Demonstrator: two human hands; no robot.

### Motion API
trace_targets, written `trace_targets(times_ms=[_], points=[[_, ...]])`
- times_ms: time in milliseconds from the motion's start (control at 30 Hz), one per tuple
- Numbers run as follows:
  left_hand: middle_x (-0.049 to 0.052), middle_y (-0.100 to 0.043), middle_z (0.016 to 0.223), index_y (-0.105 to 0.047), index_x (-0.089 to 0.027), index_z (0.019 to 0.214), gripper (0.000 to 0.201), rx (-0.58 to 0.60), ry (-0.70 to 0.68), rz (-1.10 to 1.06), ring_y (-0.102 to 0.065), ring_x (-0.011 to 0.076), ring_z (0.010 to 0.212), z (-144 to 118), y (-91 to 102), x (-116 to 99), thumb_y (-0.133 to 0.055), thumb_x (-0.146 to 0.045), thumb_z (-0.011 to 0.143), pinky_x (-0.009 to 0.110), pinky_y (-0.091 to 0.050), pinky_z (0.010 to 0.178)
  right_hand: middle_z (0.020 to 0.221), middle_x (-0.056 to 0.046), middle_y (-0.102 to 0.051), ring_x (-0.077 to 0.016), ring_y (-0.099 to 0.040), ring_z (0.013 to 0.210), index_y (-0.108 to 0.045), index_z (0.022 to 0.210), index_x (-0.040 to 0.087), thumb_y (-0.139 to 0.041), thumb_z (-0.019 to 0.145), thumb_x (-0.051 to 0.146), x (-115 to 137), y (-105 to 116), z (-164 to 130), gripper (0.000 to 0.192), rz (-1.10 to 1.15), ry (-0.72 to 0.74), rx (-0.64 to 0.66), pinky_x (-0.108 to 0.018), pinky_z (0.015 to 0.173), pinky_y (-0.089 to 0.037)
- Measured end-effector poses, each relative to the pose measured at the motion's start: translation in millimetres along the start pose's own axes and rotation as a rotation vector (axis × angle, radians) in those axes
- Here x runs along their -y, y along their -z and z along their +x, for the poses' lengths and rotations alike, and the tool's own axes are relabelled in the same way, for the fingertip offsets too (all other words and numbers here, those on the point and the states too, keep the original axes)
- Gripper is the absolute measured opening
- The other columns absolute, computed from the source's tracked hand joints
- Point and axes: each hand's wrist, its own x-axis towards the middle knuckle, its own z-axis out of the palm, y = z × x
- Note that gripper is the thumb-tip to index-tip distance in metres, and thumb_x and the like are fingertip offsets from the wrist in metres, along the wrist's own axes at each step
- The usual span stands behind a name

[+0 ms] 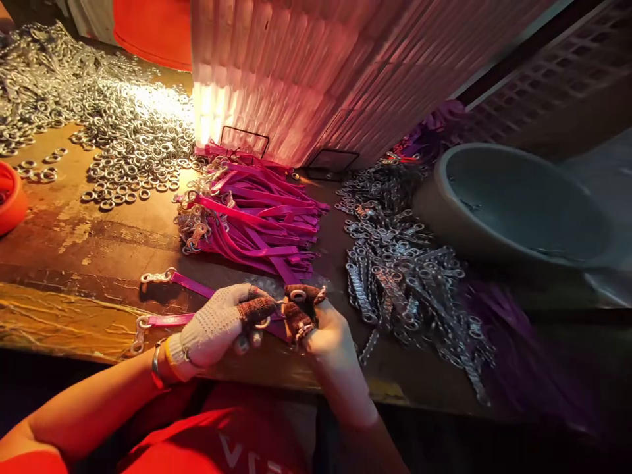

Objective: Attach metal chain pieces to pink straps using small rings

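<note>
My left hand [214, 326], in a pale dotted glove with brown knit on a fingertip, is closed on a small metal ring [263, 323]. My right hand [326, 326], with brown knit covers on the fingers, pinches another metal ring [297, 295]. The hands meet at the table's front edge, and the fingers partly hide how the rings join. Two purple straps with metal links lie by my left hand: an upper strap [190, 285] and a lower strap [168, 320]. Just beyond the hands is a pile of magenta and purple straps [266, 224].
Loose metal rings [133, 158] spread over the back left, beside an orange container [10, 197]. A translucent corrugated panel [276, 85] stands behind the straps. Metal chain pieces [409, 289] heap up on the right, near a large grey tub [444, 191].
</note>
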Motion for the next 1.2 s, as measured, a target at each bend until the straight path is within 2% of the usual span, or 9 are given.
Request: trace_targets(times_ms=[200,333,433,533,633,767,833,1033,1200], points=[[-0.004,-0.054,0.057,-0.058,-0.018,0.092,0.030,-0.060,0.008,0.002,-0.041,0.0072,0.043,12,-1.2,21,-0.066,-0.046,0.084,0.017,-0.029,0.038,0.094,-0.005,-0.070,-0.0193,-0.065,0.079,-0.067,0.106,0.021,-0.067,0.084,0.045,12,-4,-21,0.032,-0.154,0.097,0.066,-0.029,0.063,-0.055],[-0.004,-0.052,0.058,-0.057,-0.016,0.083,0.038,0.031,0.046,0.112,-0.040,0.0070,0.046,11,-3.3,14,-0.063,-0.054,0.085,0.018,-0.030,0.042,0.103,-0.007,-0.071,-0.0212,-0.067,0.091,-0.064,0.110,0.021,-0.055,0.089,0.029,10,-1,-26,0.024,-0.311,0.260,0.065,-0.034,0.081,-0.056],[-0.001,-0.057,0.068,-0.057,-0.015,0.078,0.035,0.075,-0.028,0.312,-0.046,0.0091,0.058,13,-0.5,14,-0.056,-0.048,0.090,0.020,-0.035,0.051,0.113,-0.011,-0.068,-0.0233,-0.063,0.104,-0.060,0.119,0.019,-0.046,0.083,0.014,7,4,-26,0.039,-0.543,0.412,0.143,-0.037,0.091,-0.051],[0.001,-0.059,0.075,-0.056,-0.014,0.078,0.026,0.061,-0.122,0.494,-0.047,0.0108,0.067,18,3.7,20,-0.053,-0.037,0.091,0.022,-0.036,0.059,0.101,-0.012,-0.067,-0.0236,-0.061,0.093,-0.066,0.104,0.016,-0.047,0.077,0.011,9,11,-22,0.033,-0.827,0.488,0.269,-0.034,0.082,-0.048],[-0.001,-0.055,0.069,-0.054,-0.015,0.076,0.027,0.064,-0.019,0.467,-0.044,0.0099,0.062,23,4.5,30,-0.050,-0.038,0.091,0.021,-0.034,0.055,0.073,-0.007,-0.063,-0.0193,-0.055,0.068,-0.062,0.072,0.018,-0.052,0.081,0.018,14,17,-17,0.013,-1.024,0.530,0.369,-0.030,0.065,-0.039],[-0.005,-0.046,0.061,-0.050,-0.017,0.077,0.030,0.046,0.139,0.197,-0.036,0.0067,0.048,24,-1.5,33,-0.054,-0.044,0.089,0.020,-0.027,0.044,0.065,-0.003,-0.063,-0.0164,-0.052,0.060,-0.061,0.072,0.020,-0.052,0.088,0.027,16,20,-19,0.019,-0.910,0.426,0.481,-0.027,0.059,-0.035],[-0.006,-0.044,0.060,-0.052,-0.017,0.081,0.031,0.037,0.119,0.172,-0.033,0.0063,0.044,25,-5.0,24,-0.052,-0.047,0.091,0.020,-0.027,0.043,0.070,-0.003,-0.066,-0.0166,-0.055,0.062,-0.063,0.078,0.021,-0.046,0.092,0.028,14,22,-21,0.023,-0.773,0.327,0.436,-0.026,0.059,-0.037],[0.006,-0.069,0.091,-0.071,-0.017,0.099,0.022,-0.098,-0.340,1.102,-0.063,0.0185,0.084,77,-10.1,-29,-0.053,-0.028,0.092,0.029,-0.048,0.079,0.082,-0.008,-0.070,-0.0226,-0.063,0.075,-0.066,0.091,0.019,-0.039,0.089,0.022,3,34,-18,0.027,-0.609,0.308,0.029,-0.031,0.067,-0.046],[0.016,-0.066,0.116,-0.062,-0.012,0.125,0.039,-0.259,-0.268,1.531,-0.065,0.0261,0.101,140,-20.0,-37,-0.048,-0.014,0.089,0.036,-0.049,0.089,0.071,-0.009,-0.067,-0.0232,-0.062,0.066,-0.067,0.089,0.016,-0.043,0.075,0.012,-6,38,-20,0.028,-0.642,0.239,0.061,-0.031,0.063,-0.047]])
